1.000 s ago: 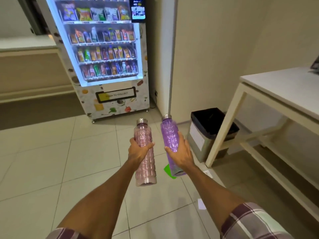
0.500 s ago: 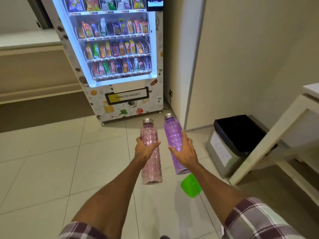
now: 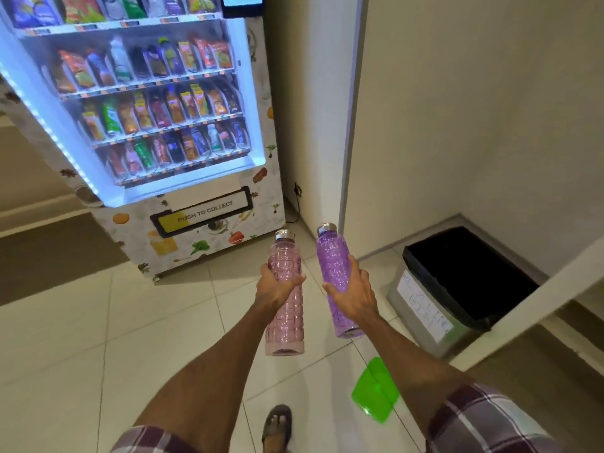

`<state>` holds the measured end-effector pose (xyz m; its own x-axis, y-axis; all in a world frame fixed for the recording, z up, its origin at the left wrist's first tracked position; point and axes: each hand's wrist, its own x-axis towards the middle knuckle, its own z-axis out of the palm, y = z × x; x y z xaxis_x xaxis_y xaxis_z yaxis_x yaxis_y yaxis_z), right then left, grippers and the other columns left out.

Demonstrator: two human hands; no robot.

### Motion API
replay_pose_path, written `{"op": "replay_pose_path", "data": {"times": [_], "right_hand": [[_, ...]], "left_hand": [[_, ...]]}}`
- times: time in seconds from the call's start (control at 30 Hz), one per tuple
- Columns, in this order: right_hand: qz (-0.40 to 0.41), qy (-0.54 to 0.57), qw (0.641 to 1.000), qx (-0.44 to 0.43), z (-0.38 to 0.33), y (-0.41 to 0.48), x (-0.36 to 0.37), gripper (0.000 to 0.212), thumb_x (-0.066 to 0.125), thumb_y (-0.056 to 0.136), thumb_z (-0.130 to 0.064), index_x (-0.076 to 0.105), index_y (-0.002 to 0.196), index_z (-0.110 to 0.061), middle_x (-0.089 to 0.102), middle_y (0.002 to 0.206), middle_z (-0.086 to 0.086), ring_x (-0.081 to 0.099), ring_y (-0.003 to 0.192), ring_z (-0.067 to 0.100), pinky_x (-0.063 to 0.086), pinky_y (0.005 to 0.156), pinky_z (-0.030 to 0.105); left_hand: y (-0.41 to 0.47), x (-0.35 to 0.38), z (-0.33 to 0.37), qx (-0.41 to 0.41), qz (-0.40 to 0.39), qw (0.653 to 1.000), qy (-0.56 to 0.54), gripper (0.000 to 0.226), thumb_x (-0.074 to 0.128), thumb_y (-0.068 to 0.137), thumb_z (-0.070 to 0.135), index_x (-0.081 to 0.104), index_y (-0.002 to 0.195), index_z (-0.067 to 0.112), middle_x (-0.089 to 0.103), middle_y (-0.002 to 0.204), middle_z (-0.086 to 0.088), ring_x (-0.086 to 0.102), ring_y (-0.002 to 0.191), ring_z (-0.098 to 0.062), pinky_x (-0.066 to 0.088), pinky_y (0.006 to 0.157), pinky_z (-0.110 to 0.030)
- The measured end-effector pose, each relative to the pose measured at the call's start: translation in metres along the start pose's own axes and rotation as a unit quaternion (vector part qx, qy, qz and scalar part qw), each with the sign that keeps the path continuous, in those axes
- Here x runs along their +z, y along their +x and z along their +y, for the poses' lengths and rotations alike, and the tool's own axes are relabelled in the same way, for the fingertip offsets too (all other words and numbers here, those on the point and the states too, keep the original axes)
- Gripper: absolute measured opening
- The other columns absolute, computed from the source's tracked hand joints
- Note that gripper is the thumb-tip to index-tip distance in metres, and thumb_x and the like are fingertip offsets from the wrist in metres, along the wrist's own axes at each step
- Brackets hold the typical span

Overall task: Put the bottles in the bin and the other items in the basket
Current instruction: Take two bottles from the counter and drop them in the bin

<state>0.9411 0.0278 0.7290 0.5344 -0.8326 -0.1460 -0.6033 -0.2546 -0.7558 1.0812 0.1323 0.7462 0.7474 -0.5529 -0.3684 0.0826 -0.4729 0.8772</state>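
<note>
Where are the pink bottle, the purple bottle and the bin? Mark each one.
pink bottle (image 3: 287, 325): head view, on its ribbed lower body below the left hand.
purple bottle (image 3: 330, 256): head view, on its upper body above the right hand.
bin (image 3: 425, 308): head view, on its grey side wall with the paper label.

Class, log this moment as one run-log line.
left hand: holds pink bottle | right hand: holds purple bottle | bin: open, ahead right | bottles: not yet binned
</note>
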Motion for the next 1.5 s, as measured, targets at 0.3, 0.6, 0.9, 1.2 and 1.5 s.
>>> {"op": "replay_pose_path", "data": {"times": [0.3, 0.6, 0.9, 1.2, 1.5], "right_hand": [[0.095, 0.059, 0.99, 0.09, -0.009, 0.129, -0.001, 0.09, 0.068, 0.082, -0.046, 0.012, 0.15, -0.031, 0.039, 0.131, 0.012, 0.053, 0.113, 0.032, 0.044, 0.086, 0.037], [0.167, 0.086, 0.961, 0.203, 0.053, 0.241, -0.034, 0.091, 0.069, 0.081, -0.048, 0.014, 0.151, -0.027, 0.041, 0.132, 0.011, 0.051, 0.116, 0.028, 0.046, 0.092, 0.04], [0.192, 0.102, 0.922, 0.321, 0.149, 0.328, -0.101, 0.091, 0.069, 0.082, -0.044, 0.014, 0.151, -0.025, 0.036, 0.143, 0.012, 0.047, 0.128, 0.034, 0.044, 0.103, 0.05], [0.247, 0.144, 0.846, 0.45, 0.232, 0.374, -0.152, 0.086, 0.074, 0.078, -0.041, 0.023, 0.145, -0.023, 0.042, 0.13, 0.013, 0.052, 0.117, 0.035, 0.047, 0.094, 0.045], [0.257, 0.161, 0.784, 0.541, 0.321, 0.431, -0.175, 0.098, 0.075, 0.074, -0.052, 0.018, 0.148, -0.021, 0.038, 0.14, 0.015, 0.05, 0.123, 0.037, 0.048, 0.099, 0.051]], "left_hand": [[0.158, 0.035, 0.07, 0.022, -0.141, 0.988, 0.064, 0.078, 0.083, 0.07, 0.031, 0.039, 0.131, 0.013, 0.063, 0.113, -0.013, 0.067, 0.091, -0.03, 0.057, 0.084, -0.05], [0.277, 0.162, 0.116, 0.061, -0.266, 0.951, 0.149, 0.076, 0.084, 0.065, 0.034, 0.045, 0.127, 0.012, 0.066, 0.104, -0.007, 0.069, 0.084, -0.024, 0.06, 0.074, -0.042], [0.339, 0.329, 0.131, 0.033, -0.359, 0.905, 0.228, 0.086, 0.082, 0.07, 0.033, 0.032, 0.136, 0.013, 0.058, 0.105, 0.0, 0.064, 0.085, -0.019, 0.053, 0.068, -0.03], [0.372, 0.475, 0.148, 0.043, -0.458, 0.833, 0.308, 0.072, 0.083, 0.067, 0.036, 0.031, 0.115, 0.023, 0.058, 0.097, 0.003, 0.062, 0.072, -0.009, 0.045, 0.047, -0.018], [0.408, 0.614, 0.133, 0.038, -0.496, 0.764, 0.412, 0.095, 0.08, 0.071, 0.042, 0.025, 0.142, 0.009, 0.053, 0.126, -0.015, 0.06, 0.107, -0.03, 0.049, 0.091, -0.041]]}}
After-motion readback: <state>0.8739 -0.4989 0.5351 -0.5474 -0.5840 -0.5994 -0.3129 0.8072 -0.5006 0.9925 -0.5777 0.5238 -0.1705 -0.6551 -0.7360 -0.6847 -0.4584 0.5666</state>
